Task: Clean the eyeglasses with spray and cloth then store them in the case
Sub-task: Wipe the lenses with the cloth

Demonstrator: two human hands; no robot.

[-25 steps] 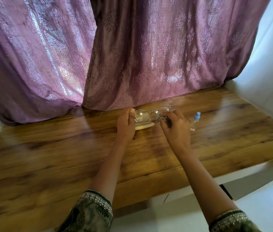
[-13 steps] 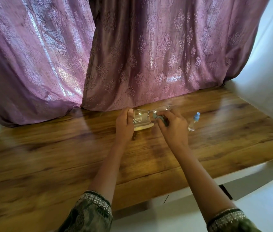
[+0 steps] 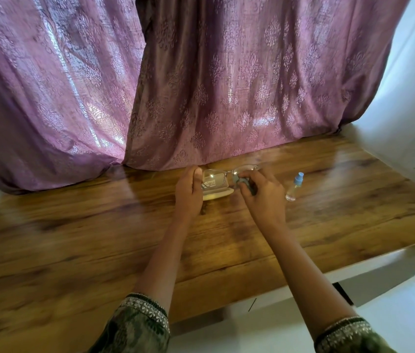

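Eyeglasses: held above the open case, long axis running left-right. My left hand pinches their left end; my right hand presses the cloth on the right lens. Spray bottle: just right.

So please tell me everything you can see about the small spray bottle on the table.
The spray bottle is small and slim, with a clear body that looks like plastic and a light blue spray top. It stands upright, perhaps slightly tilted, on the wooden table, to the right of the right hand. Nothing touches it except the table. Whether it holds liquid cannot be told.
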